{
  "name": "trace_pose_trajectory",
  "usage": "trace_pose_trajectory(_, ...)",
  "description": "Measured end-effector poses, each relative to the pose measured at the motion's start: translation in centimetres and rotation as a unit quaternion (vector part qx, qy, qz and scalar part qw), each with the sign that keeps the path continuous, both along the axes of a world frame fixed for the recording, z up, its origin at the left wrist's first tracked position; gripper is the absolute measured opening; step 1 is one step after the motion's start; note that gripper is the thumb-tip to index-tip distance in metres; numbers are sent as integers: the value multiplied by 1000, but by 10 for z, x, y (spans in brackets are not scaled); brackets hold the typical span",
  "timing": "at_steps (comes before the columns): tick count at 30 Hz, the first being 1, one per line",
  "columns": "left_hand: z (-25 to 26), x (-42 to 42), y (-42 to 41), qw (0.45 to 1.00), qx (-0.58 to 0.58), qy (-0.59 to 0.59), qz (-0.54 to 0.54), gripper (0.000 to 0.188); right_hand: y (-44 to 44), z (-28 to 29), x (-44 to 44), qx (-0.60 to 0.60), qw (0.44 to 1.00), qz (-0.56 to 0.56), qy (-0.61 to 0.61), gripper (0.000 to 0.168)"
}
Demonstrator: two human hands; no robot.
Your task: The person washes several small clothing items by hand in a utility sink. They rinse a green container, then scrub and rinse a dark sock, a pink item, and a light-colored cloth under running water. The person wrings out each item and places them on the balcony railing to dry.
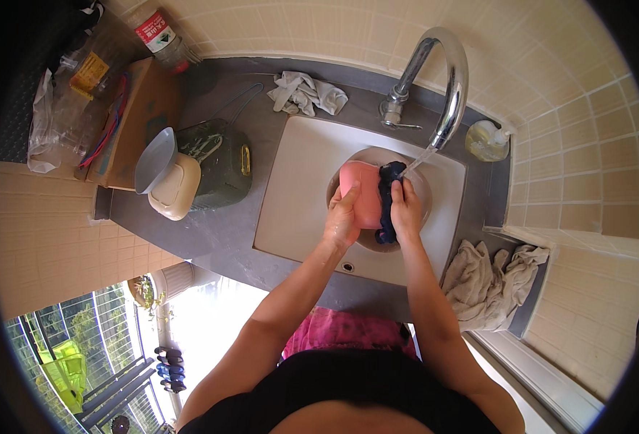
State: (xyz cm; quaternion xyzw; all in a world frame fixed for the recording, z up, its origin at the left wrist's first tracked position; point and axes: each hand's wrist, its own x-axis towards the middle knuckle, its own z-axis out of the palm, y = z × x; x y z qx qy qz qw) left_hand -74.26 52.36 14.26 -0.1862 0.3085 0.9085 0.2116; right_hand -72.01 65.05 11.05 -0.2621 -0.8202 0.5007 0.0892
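Note:
My left hand [345, 217] grips a pink plastic dish or container [364, 195] by its left side, thumb on its face. In my right hand [405, 209] is a dark blue bunched cloth [387, 203], pressed against the container's right edge. Both are over a round basin [374, 154] that sits in a white rectangular sink [297, 184]. Water runs from the curved chrome faucet [452, 81] onto the dark cloth near my right fingertips. What the basin holds is mostly hidden by my hands and the container.
Left of the sink stand a dark green container [221, 173], a cream dish [175, 187], a grey dish [156, 160] and a cardboard box [135, 119]. A crumpled rag [306, 93] lies behind the sink. At right are a soap pump bottle [486, 142] and draped cloths [487, 285].

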Motion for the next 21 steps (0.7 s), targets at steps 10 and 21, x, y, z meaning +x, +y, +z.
trace_pose_trajectory(10, 3, 15, -21, 985, -91, 67, -131, 31, -5, 3, -33, 57, 996, 16, -68, 41)
trace_pose_trajectory(21, 169, -30, -168, 609, -629, 482, -7, 23, 27, -12, -10, 42, 971, 109, -210, 34)
